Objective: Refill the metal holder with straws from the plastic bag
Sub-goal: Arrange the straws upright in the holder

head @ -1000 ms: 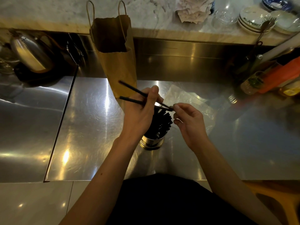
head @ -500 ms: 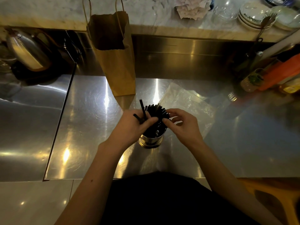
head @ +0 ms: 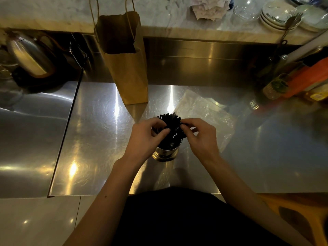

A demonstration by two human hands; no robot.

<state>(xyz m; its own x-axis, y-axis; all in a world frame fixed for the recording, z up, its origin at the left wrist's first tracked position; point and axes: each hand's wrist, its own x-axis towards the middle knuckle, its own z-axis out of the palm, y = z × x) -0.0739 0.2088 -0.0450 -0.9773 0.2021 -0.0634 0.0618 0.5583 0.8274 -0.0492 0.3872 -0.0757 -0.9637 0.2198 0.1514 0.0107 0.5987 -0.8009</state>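
Observation:
A round metal holder (head: 165, 154) stands on the steel counter, packed with several black straws (head: 171, 121) that fan out at the top. My left hand (head: 144, 137) sits against the holder's left side with its fingers curled among the straws. My right hand (head: 200, 135) is at the right side, fingertips pinching the straw tops. A clear plastic bag (head: 204, 110) lies flat and crumpled just behind and right of the holder; I see no straws in it.
A tall brown paper bag (head: 127, 68) stands open behind the holder. A kettle (head: 30, 55) is at the far left. Bottles and an orange container (head: 308, 77) crowd the right. Plates (head: 276, 15) and glassware sit on the marble ledge above.
My left hand brought two loose straws down from above and pushed them into the holder. Both hands have closed in on the straw tops.

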